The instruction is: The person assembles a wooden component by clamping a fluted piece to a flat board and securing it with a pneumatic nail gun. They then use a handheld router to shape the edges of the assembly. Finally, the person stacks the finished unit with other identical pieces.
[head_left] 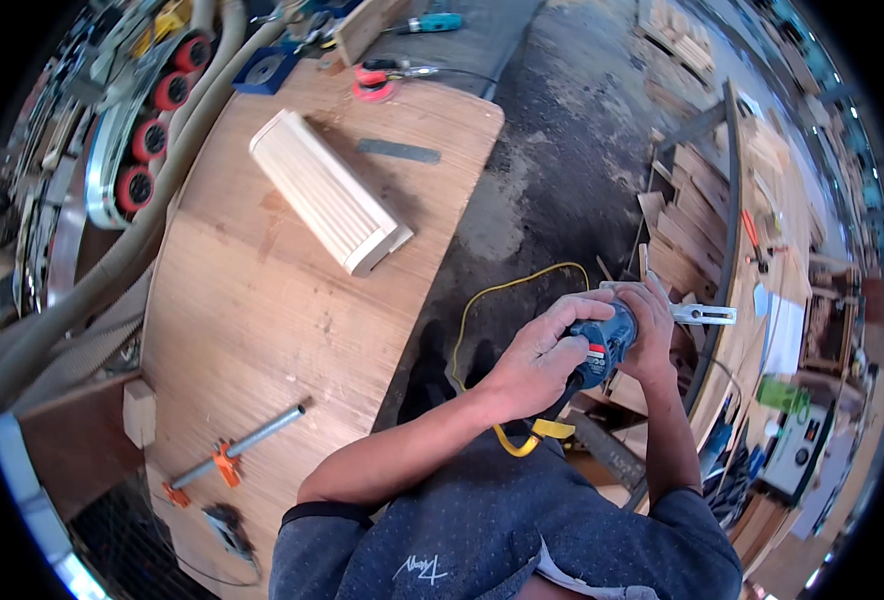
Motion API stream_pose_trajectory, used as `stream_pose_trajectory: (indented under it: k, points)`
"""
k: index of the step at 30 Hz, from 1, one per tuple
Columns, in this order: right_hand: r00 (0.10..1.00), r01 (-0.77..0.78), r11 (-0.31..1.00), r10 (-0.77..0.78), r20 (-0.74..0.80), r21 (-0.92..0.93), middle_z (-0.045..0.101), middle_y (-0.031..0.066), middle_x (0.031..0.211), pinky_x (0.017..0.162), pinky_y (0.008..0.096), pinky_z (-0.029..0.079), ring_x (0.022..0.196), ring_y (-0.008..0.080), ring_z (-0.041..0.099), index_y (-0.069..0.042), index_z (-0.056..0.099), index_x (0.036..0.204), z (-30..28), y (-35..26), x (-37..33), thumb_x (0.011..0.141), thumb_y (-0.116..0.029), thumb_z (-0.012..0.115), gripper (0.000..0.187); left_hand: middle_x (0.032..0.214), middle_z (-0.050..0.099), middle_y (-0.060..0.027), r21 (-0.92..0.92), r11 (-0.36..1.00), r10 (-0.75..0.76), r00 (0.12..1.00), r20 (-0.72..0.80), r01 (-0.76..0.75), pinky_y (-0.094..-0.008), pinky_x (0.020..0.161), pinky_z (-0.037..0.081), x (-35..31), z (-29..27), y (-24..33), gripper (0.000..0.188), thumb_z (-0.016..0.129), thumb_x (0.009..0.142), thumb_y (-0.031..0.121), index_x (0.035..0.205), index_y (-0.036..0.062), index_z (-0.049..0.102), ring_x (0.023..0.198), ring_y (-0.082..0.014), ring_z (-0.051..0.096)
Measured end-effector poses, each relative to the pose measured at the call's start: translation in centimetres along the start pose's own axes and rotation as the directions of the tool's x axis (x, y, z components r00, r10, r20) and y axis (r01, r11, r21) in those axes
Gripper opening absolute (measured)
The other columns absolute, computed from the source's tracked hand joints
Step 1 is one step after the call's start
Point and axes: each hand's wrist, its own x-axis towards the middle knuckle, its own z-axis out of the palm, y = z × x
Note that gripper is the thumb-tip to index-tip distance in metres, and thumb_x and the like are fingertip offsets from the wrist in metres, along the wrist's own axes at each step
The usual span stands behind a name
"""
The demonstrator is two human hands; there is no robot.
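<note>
- Right of centre, both hands are on the blue power tool; it sits between them, off the table's edge and in front of the dark shirt.
- The left hand is wrapped round the near side, thumb bent against the body; the right hand is curled over the far side, some of its fingertips hidden from view.
- A slotted metal bar juts out just right of the right hand; a yellow cord loops beside the left hand.
- Over to the left, the wooden table fills a big stretch of frame; a pale ribbed wooden piece lies slantwise on its upper part, with a grey strip near it.
- Top of the table, a red sander; lower left, a pipe clamp with orange jaws lies at a slant.
- Upper left, red wheels in a row, with a fat hose curving past; right side, scrap wood is piled beside a workbench.
</note>
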Motion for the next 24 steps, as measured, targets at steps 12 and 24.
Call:
stream_pose_trajectory:
  k: [12,24]
  points:
    - [0.934,-0.353,0.869,0.306,-0.185,-0.347,0.066,0.0068,0.098,0.103,0.0469,0.048,0.098,0.0281,0.068,-0.011,0.062,0.11,-11.3,12.9,-14.3,0.067,-0.027,0.081,0.049,0.152,0.052,-0.0204,-0.054,0.941,-0.325,0.937,0.131,0.334,-0.0504,0.116,0.039,9.5,4.3,-6.4,0.077,0.063,0.1,0.053,0.153,0.002,0.041,0.141,-0.0347,0.049]
    - [0.311,-0.783,0.195,0.945,-0.101,-0.591,0.07,0.0078,0.11,0.114,0.0498,0.04,0.11,0.0262,0.069,-0.016,0.058,0.118,-22.9,45.1,-33.8,0.08,-0.031,0.083,0.048,0.123,0.067,-0.0148,0.01,0.688,-0.584,0.561,-0.586,0.726,-0.0399,0.093,0.055,7.4,3.3,-23.3,0.038,0.057,0.106,0.024,0.137,0.0012,0.054,0.11,-0.0276,0.067]
